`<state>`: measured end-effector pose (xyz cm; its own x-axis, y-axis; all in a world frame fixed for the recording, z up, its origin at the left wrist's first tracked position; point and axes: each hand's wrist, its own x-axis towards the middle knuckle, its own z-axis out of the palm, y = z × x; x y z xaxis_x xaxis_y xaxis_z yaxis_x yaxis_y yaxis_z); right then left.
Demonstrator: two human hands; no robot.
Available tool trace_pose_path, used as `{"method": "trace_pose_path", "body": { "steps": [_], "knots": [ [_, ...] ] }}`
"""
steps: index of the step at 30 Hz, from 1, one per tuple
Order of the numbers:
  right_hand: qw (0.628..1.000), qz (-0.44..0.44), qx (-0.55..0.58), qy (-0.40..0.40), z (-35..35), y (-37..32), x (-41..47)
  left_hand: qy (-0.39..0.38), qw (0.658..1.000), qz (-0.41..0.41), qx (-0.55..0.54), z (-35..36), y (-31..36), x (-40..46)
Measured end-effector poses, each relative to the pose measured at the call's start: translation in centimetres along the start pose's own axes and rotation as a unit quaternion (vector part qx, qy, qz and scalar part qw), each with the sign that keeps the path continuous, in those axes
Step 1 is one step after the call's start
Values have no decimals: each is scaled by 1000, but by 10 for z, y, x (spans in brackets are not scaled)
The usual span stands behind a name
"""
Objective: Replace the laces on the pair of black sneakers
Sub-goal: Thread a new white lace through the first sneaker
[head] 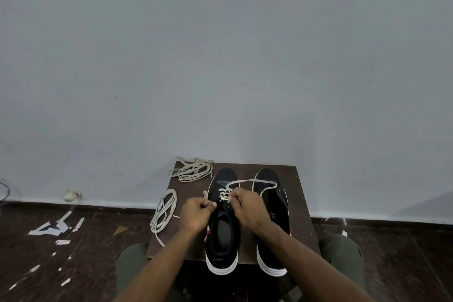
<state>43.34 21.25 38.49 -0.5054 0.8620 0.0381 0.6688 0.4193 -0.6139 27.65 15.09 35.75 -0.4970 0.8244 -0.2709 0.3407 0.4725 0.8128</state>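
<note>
Two black sneakers with white soles stand side by side on a small brown table point(300, 206), toes toward the wall. The left sneaker point(221, 235) has a pale lace point(255, 181) crossed through its front eyelets. My left hand point(196, 213) pinches one end of that lace at the shoe's left side. At the eyelets my right hand point(248, 207) grips the other part of the lace, which loops out over the toe of the right sneaker point(275, 201). The right sneaker shows no lacing.
A loose bundle of pale laces point(192, 169) lies at the table's back left corner, and another coiled lace point(163, 212) hangs over the left edge. Scraps of white paper point(57, 227) litter the dark floor on the left. A plain wall stands close behind the table.
</note>
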Motion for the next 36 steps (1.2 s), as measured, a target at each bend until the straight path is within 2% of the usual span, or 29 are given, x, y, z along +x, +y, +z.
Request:
{"method": "trace_pose_path", "body": {
  "steps": [3,7,11,31,36],
  "knots": [
    [998,-27,-43,-27,2,-6,-2,-18,987,-80,-135,3,0,-1],
    [989,-59,-121,-57,4,-18,1,-46,977,-103,-180,-1,4,-3],
    [978,-75,-180,-70,4,-24,5,-56,974,-111,-191,-4,6,-5],
    [949,-132,-271,-96,4,-34,8,-58,971,-121,-199,-5,10,-7],
    [947,-122,-286,-81,10,-35,8,-91,956,-141,-242,-8,13,-7]
  ]
}}
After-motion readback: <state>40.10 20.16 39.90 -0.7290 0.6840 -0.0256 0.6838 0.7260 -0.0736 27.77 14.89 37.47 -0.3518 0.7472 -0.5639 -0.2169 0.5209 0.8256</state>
